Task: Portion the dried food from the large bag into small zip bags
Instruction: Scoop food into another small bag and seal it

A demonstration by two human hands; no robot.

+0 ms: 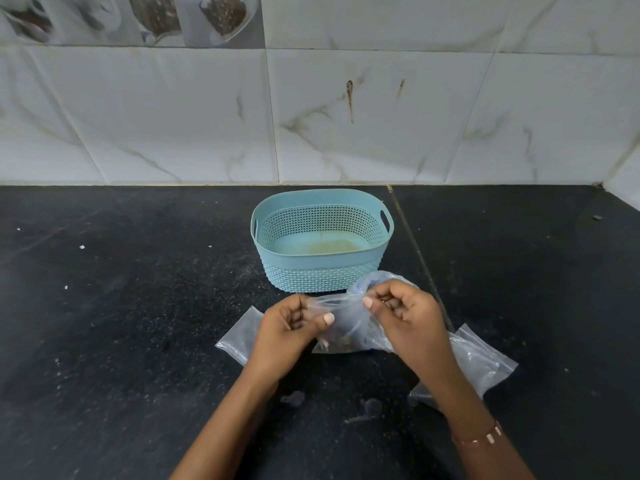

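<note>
A clear plastic bag (346, 320) with a little brown dried food at its bottom is held up just above the black counter, in front of the basket. My left hand (291, 327) pinches its top edge on the left side. My right hand (401, 317) pinches the same edge on the right, with bunched plastic sticking up behind its fingers. A small clear zip bag (239, 337) lies flat on the counter under my left hand. Another clear zip bag (481, 358) lies flat under my right forearm.
A light blue woven-pattern plastic basket (322, 271) stands behind the bags, with a yellowish stain on its floor. The black counter (138, 306) carries scattered crumbs and runs back to a white marble-tiled wall (381, 116).
</note>
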